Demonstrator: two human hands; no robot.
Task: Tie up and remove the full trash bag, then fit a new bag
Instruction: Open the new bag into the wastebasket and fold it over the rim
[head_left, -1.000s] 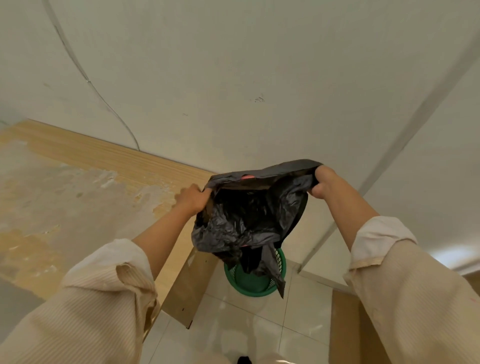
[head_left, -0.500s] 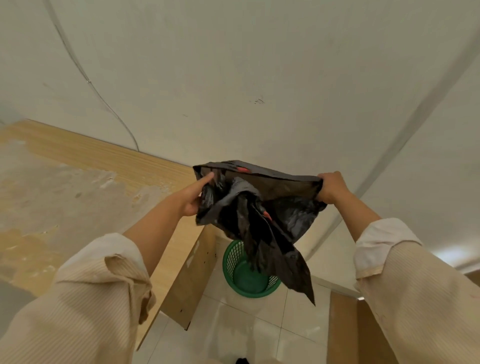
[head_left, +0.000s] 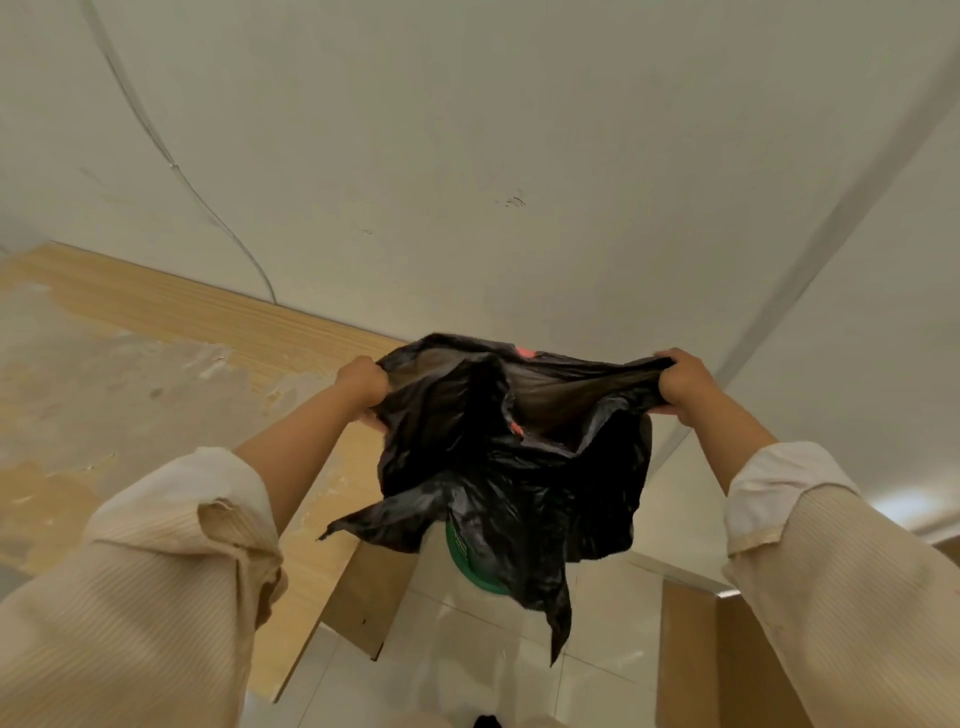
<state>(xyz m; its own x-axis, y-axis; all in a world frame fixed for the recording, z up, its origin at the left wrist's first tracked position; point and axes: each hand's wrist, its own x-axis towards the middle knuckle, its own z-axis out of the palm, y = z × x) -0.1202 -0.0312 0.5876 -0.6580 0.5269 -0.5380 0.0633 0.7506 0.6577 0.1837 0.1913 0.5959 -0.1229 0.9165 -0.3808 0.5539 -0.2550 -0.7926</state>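
1. The white wall (head_left: 519, 130) fills most of your view, and the wooden desk (head_left: 156, 332) runs along it on your left. You stand at the desk's end, looking down at the gap where the bin sits.
2. The new black bag (head_left: 498, 467) is up in the air, held between your hands and spread wide at its mouth. I judge you hold it this way to open the rim before fitting it.
3. The green bin (head_left: 467, 564) stands on the tiled floor directly under the hanging bag, mostly hidden by it, so the bag can drop straight in.
4. Your left hand (head_left: 362, 383) has its fingers curled tight on the bag's left rim.
5. Your right hand (head_left: 683, 383) clamps the right rim the same way, pulling outward so the plastic is taut between them.
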